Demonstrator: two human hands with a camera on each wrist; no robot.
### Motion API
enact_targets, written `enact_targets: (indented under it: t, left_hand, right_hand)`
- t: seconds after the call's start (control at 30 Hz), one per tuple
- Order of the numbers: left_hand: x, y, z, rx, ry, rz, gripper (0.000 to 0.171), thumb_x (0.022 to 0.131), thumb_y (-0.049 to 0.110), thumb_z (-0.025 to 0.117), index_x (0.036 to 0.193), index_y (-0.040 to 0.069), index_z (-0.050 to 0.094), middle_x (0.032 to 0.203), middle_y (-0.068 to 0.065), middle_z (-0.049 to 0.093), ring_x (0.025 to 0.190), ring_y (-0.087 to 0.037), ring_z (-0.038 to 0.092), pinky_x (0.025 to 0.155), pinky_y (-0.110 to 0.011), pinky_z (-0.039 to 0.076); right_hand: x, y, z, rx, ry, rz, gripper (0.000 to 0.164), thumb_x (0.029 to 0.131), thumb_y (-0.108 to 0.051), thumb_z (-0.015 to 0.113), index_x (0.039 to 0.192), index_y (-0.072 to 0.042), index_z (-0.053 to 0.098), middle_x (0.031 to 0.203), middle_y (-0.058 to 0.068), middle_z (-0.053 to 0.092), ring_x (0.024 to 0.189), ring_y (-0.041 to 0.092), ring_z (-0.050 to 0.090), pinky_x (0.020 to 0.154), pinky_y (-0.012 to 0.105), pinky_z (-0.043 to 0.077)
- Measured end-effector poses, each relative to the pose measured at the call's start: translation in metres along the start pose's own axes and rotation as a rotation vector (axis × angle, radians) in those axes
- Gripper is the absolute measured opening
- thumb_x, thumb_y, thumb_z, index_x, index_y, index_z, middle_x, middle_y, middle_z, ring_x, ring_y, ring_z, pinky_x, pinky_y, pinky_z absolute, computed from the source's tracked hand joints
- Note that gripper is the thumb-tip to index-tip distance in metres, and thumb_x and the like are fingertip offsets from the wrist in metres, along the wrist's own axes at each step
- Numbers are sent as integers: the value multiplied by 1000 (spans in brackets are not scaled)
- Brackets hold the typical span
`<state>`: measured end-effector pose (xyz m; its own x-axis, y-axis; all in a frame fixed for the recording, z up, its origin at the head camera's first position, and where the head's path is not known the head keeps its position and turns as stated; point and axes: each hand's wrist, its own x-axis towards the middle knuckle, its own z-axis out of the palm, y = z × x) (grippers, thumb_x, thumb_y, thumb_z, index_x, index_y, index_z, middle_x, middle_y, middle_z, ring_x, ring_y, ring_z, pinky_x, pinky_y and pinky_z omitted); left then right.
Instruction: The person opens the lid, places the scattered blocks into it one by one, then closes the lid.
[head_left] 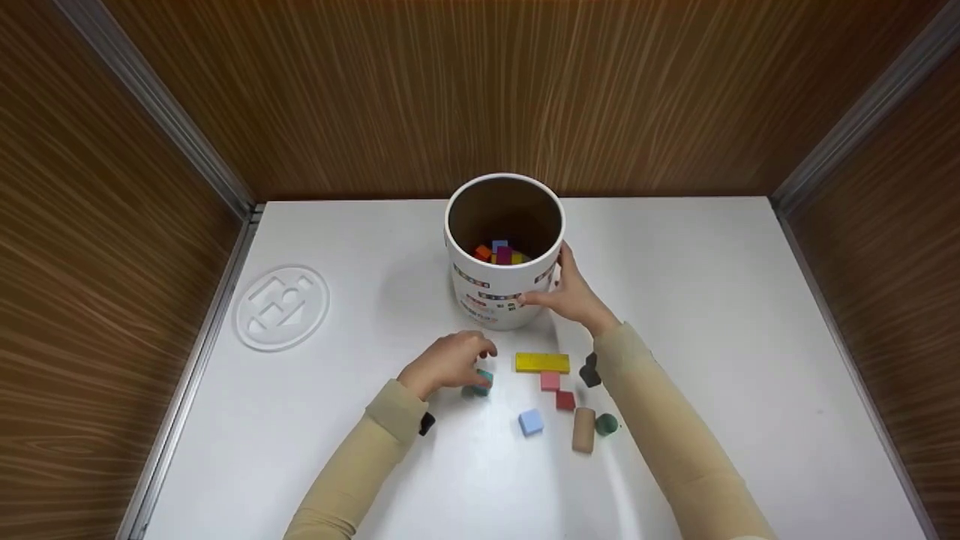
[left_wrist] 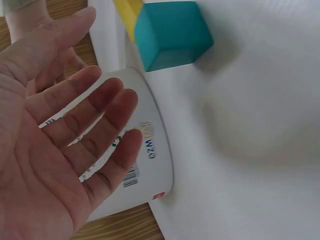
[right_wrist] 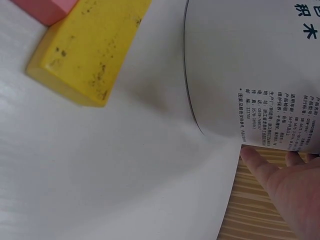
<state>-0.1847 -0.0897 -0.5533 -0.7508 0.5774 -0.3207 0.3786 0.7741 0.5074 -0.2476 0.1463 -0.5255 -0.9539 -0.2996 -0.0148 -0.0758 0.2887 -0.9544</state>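
A white cylindrical bucket (head_left: 495, 304) with printed labels stands upright, several colored blocks (head_left: 503, 255) inside it. My right hand (head_left: 574, 294) holds its right side, thumb on the front wall and the other fingers curving around behind. A teal block (left_wrist: 172, 35) lies on the table in front of the bucket. Close over that block hovers my left hand (head_left: 448, 361); the left wrist view shows its fingers spread and relaxed, with a gap between them and the block. Near the hands lie a yellow rectangular block (head_left: 541, 363) and a pink block (head_left: 550, 381) against it.
Toward the front lie a red block (head_left: 565, 400), a light blue block (head_left: 531, 422), a tan cylinder (head_left: 583, 430) and a green round block (head_left: 606, 424). A white disc with shaped recesses (head_left: 281, 307) is at the left. Wood-grain walls (head_left: 510, 97) enclose the table.
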Motion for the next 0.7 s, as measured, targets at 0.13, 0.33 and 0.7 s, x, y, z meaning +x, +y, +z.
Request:
enact_targets:
  t: [0.13,0.33,0.7]
  left_hand:
    - [2,-2,6,27,-16,-40,44,79,22,85,119,10,71,105,-1,66,89,-15,58,83,-34,52]
    - [4,-6,10,9,-48,-65,32,82,21,82,112,14,74,97,3,65,87,-14,57,82,-32,52]
    - [1,-6,13,-64,-121,-45,31,85,17,79,115,13,72,108,2,64,93,-15,53,91,-32,50]
  right_hand:
    - [6,14,0,-19,13,10,121,75,-25,87,157,-20,0,163,8,8,147,30,9,113,66,8]
    - [14,34,1,-33,42,25,123,69,-42,89,156,-32,2,162,-3,11,147,24,12,114,64,11]
    - [12,31,1,-33,28,6,124,72,-36,89,157,-28,-1,163,2,9,147,27,11,113,65,10]
